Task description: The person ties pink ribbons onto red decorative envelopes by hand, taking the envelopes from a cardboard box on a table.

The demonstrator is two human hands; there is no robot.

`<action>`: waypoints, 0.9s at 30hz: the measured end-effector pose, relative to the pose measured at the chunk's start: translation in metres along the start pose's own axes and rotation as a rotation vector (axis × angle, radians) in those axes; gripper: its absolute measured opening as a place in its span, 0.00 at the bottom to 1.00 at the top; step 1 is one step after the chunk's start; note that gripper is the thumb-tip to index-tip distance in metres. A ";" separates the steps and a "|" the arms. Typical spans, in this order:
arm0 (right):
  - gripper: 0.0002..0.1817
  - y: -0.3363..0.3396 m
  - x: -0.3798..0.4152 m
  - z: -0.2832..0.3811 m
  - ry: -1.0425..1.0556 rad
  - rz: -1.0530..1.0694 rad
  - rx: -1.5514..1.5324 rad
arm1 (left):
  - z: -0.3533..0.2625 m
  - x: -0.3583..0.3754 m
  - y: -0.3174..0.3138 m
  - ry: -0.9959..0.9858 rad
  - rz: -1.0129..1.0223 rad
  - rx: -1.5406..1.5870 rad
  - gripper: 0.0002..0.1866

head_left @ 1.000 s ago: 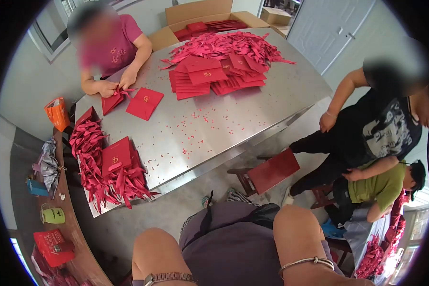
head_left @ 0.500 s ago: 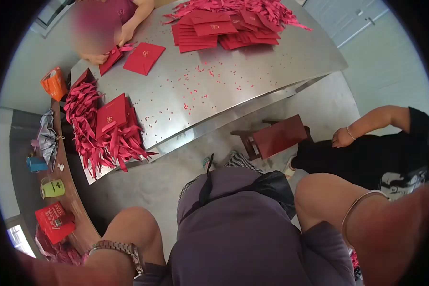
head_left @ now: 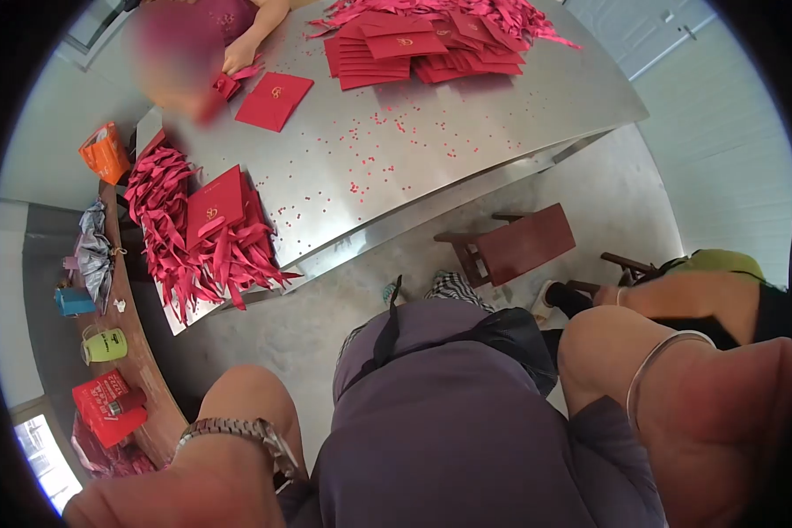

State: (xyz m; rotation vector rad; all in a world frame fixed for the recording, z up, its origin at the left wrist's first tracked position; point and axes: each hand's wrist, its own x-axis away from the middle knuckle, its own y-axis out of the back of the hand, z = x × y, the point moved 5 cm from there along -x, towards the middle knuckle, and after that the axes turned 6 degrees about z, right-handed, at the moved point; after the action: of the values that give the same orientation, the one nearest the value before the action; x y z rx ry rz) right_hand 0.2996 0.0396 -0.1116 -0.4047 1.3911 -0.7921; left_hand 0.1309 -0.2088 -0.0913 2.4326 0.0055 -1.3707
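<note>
My left hand (head_left: 150, 502), with a metal-link watch (head_left: 238, 429) at its wrist, is raised close to the camera at the lower left. At the lower right, my right hand (head_left: 737, 400) is just as near, beyond a thin bangle (head_left: 647, 374). The fingers of both hands fall outside the picture, so any held thing is hidden. Neither hand touches the steel table (head_left: 326, 150) ahead. On its near left corner lie flat red gift bags (head_left: 216, 204) with gold emblems and a heap of red ribbons (head_left: 160, 207).
Another stack of red bags (head_left: 405, 44) sits at the table's far side, with a single red bag (head_left: 275, 100) nearer. Small red paper dots are scattered about. A wooden stool (head_left: 528, 245) stands in front. One person works across the table; another bends at right. A wooden shelf (head_left: 145, 370) runs along the left.
The person at the right has bent down lower, and a yellow-green item now shows there. The person across the table has shifted the red bag in hand. My view has moved slightly.
</note>
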 end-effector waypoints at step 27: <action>0.22 0.127 -0.013 0.050 0.442 0.046 -0.414 | 0.118 0.036 0.025 -0.383 -0.312 0.296 0.35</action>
State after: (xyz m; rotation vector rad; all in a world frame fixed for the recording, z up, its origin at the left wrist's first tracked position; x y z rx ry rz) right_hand 0.3807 0.1261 -0.1807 -0.5347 1.9833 -0.5705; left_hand 0.0560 -0.2739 -0.1694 2.4267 0.0976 -2.0944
